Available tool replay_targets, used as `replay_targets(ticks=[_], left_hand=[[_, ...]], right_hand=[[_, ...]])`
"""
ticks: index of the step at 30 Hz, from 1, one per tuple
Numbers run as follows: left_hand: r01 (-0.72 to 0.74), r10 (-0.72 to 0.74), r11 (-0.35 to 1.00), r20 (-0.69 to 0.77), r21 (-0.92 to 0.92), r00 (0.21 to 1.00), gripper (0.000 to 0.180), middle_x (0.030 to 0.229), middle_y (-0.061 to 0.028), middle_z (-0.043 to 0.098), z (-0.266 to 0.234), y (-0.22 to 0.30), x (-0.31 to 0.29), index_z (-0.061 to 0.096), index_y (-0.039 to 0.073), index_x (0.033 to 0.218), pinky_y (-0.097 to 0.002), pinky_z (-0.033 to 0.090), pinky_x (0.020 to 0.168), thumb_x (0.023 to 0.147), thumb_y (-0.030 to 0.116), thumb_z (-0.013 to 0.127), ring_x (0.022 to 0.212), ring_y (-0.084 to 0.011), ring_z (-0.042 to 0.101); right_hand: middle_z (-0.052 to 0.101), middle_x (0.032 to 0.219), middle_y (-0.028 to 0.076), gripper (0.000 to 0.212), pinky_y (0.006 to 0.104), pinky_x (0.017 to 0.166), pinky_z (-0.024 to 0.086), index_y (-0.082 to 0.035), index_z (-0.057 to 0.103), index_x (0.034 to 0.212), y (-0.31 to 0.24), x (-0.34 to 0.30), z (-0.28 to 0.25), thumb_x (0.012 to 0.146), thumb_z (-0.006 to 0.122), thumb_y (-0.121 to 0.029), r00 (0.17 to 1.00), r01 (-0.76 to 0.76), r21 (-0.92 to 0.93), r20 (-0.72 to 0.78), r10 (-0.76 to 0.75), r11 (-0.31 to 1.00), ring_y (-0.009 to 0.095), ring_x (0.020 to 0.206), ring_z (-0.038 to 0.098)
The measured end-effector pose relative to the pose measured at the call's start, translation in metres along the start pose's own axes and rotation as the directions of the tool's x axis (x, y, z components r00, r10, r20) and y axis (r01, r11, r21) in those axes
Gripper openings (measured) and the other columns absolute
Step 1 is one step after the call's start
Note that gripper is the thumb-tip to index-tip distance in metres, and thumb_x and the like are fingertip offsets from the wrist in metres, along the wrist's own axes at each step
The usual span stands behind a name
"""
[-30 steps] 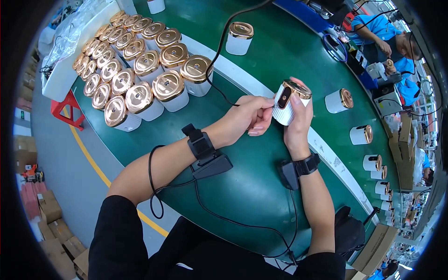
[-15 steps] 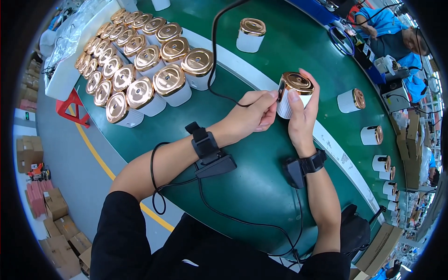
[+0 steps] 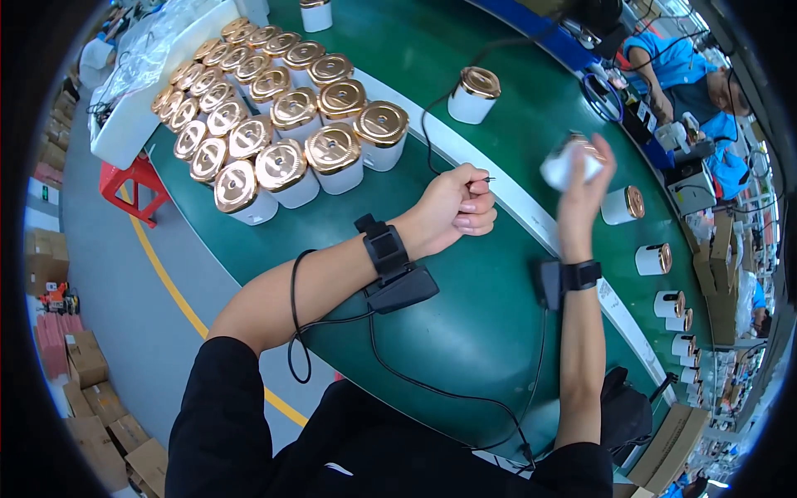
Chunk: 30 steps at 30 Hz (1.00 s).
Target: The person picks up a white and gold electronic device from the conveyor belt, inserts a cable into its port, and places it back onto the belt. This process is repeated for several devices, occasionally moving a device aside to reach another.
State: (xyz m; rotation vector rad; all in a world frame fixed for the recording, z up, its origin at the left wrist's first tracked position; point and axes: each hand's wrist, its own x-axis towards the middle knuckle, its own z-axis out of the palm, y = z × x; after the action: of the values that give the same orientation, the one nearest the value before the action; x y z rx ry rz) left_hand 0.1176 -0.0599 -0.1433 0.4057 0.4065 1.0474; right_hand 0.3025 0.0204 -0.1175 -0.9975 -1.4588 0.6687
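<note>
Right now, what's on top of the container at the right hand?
A blurred golden top; the right hand covers part of the container, whose inside is hidden.

Smooth grey floor [image 3: 184, 236], painted yellow line [image 3: 170, 284] curving across it. Red plastic stool [image 3: 133, 183] beside large green-topped worktable [image 3: 465, 332]; long white strip [image 3: 516, 209] crosses its surface. Brown cardboard boxes [image 3: 87, 358] piled at lower left, pink stack [image 3: 54, 336] beside them; small lit green sign [image 3: 46, 192] farther up. Blue-edged bench [image 3: 535, 35] upper right; long brown carton [image 3: 674, 440] lower right. Bright light, pale sheen on green.
</note>
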Motion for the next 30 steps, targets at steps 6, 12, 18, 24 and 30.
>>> replay_targets(ticks=[6, 12, 18, 24, 30], left_hand=[[0.006, -0.009, 0.999, 0.063, 0.034, 0.998, 0.033, 0.052, 0.0038, 0.027, 0.007, -0.005, 0.005, 0.033, 0.014, 0.067, -0.0268, 0.026, 0.048, 0.097, 0.027, 0.041, 0.043, -0.0103, 0.027], [-0.007, 0.010, 0.997, 0.038, -0.079, 0.999, 0.034, 0.050, 0.0036, 0.025, -0.001, -0.002, -0.002, 0.032, 0.015, 0.064, -0.0281, 0.024, 0.047, 0.095, 0.028, 0.041, 0.043, -0.0109, 0.025], [0.001, 0.010, 0.988, 0.071, -0.155, 0.997, 0.036, 0.050, 0.0029, 0.023, -0.001, -0.004, 0.007, 0.030, 0.015, 0.062, -0.0286, 0.022, 0.044, 0.093, 0.029, 0.041, 0.042, -0.0109, 0.023], [-0.052, 0.058, 0.987, 0.040, -0.153, 0.997, 0.039, 0.051, 0.0036, 0.022, -0.005, -0.001, -0.002, 0.030, 0.015, 0.060, -0.0284, 0.022, 0.045, 0.094, 0.030, 0.040, 0.043, -0.0111, 0.022], [0.022, -0.020, 1.000, 0.086, -0.014, 0.996, 0.038, 0.052, 0.0044, 0.022, 0.005, 0.001, 0.006, 0.033, 0.015, 0.063, -0.0272, 0.022, 0.046, 0.097, 0.030, 0.040, 0.044, -0.0100, 0.022]], right_hand=[[0.050, 0.124, 0.015, 0.032, 0.0352, 0.092, 0.045, -0.004, 0.050, 0.104, 0.059, 0.083, -0.028, 0.090, 0.069, -0.025, 0.993, -0.086, -0.139, 0.071, 0.097, 0.987, 0.019, 0.108, 0.053], [0.047, 0.133, 0.017, 0.047, 0.0424, 0.103, 0.035, -0.003, 0.052, 0.114, 0.016, 0.042, 0.026, 0.082, 0.075, -0.028, 0.915, 0.355, -0.577, 0.055, -0.399, 0.735, 0.025, 0.121, 0.046], [0.057, 0.119, 0.013, 0.051, 0.0392, 0.100, 0.039, 0.000, 0.049, 0.123, 0.012, 0.032, 0.071, 0.084, 0.069, -0.027, 0.937, -0.122, 0.016, 0.332, 0.110, 0.992, 0.024, 0.110, 0.055], [0.063, 0.103, 0.009, 0.046, 0.0323, 0.091, 0.046, 0.001, 0.048, 0.124, 0.011, -0.010, 0.033, 0.088, 0.061, -0.026, 0.814, -0.575, 0.595, 0.486, 0.318, 0.562, 0.018, 0.098, 0.059], [0.058, 0.113, 0.010, 0.049, 0.0300, 0.088, 0.046, -0.002, 0.043, 0.132, -0.005, -0.039, 0.021, 0.088, 0.056, -0.018, 0.924, -0.325, 0.418, 0.332, 0.191, 0.848, 0.016, 0.100, 0.056]])
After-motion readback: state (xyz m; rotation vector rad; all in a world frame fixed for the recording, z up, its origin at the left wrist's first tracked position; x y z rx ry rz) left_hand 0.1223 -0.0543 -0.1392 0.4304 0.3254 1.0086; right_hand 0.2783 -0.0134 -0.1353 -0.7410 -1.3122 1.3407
